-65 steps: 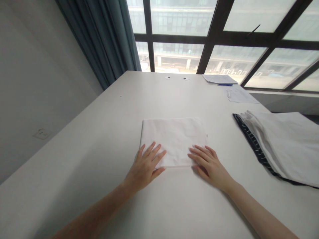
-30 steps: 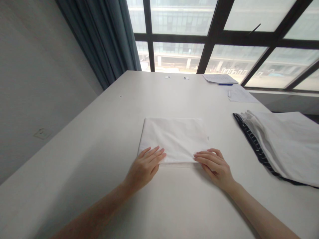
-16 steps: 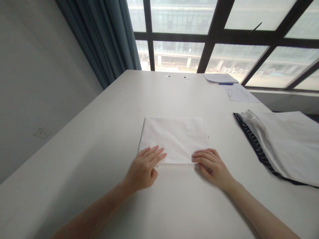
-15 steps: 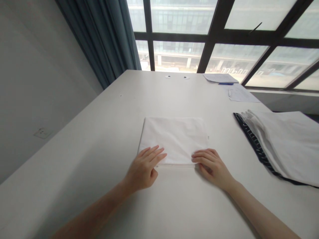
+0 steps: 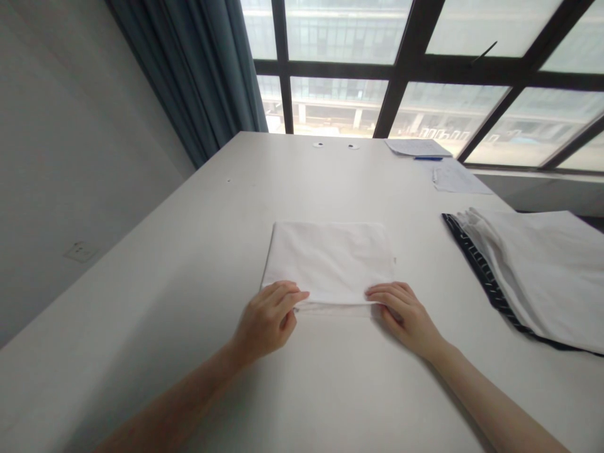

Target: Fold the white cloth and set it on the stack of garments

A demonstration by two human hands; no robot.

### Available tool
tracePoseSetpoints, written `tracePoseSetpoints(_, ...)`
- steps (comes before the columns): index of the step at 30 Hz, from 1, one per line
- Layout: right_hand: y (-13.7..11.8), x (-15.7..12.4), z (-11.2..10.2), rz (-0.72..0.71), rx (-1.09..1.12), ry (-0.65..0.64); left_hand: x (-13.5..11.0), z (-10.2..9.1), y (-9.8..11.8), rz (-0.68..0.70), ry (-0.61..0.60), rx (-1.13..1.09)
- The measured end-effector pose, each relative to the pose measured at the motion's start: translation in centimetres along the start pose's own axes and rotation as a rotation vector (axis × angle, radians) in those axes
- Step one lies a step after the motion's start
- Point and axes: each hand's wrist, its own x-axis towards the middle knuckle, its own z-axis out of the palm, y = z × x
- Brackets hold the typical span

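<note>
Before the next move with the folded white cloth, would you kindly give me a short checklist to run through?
1. Left hand at the near-left corner of the folded white cloth: ok, the fingers curl over its edge.
2. Right hand at the near-right corner: ok, the fingertips rest on the edge.
3. Grip of either hand closed on the fabric: cannot tell, as the thumbs are hidden.
4. Cloth flat on the table: ok, though the layers at the near edge look slightly offset.
5. Stack of fabric on the right lies apart from the cloth: ok.
6. Papers at the far edge lie well away: ok.
</note>
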Motion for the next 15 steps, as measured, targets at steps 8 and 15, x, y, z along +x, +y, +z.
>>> tracePoseSetpoints(8,-0.1,0.04,-0.05,-0.02,0.008,0.011,0.18,-0.38,-0.27,-0.046,-0.033,-0.076)
tracePoseSetpoints(15,0.0,-0.15,-0.11,-0.01,0.008,0.072,0.17,-0.39,-0.9,-0.094,-0.011,-0.243)
